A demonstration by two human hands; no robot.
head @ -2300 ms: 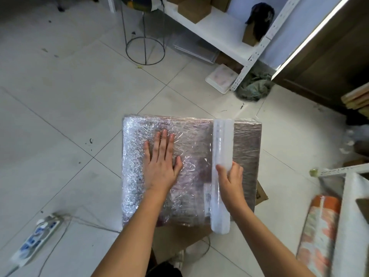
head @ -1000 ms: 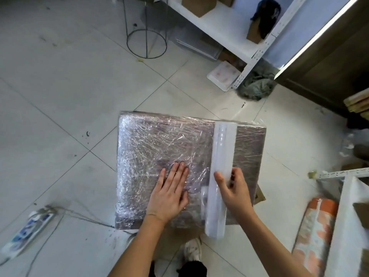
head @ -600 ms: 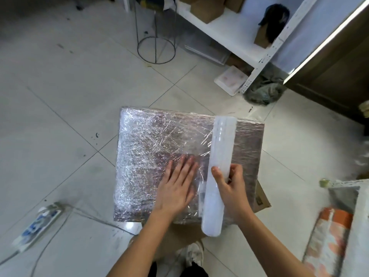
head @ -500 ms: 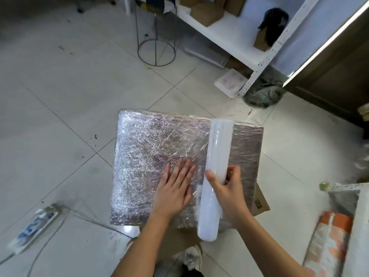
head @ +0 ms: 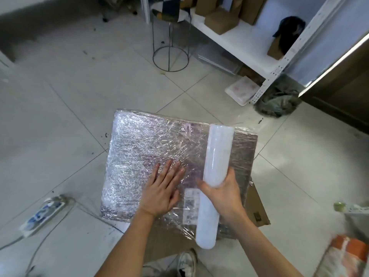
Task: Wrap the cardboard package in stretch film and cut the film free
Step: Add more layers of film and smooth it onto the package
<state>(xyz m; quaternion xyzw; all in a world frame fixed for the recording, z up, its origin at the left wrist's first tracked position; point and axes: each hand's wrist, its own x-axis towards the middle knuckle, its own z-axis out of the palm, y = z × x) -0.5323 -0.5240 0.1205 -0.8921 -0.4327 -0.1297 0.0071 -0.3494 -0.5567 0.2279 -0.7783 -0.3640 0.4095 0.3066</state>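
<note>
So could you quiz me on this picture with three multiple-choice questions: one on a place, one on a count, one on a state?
1. Where does the film roll lie?
A. on the package's right part
B. on the shelf
C. on the floor

2. How many hands touch the package?
A. none
B. one
C. three

3. The left hand is:
A. in a fist
B. flat
C. pinching film

Answers: 1 A, the roll crosses the package's right part. 2 B, only the left hand presses it; the right hand grips the roll. 3 B, its fingers lie straight.

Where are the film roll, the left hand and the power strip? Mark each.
film roll [head: 216, 154], head view, upper body of roll.
left hand [head: 161, 191], head view, back of hand.
power strip [head: 43, 214], head view, its middle.
</note>
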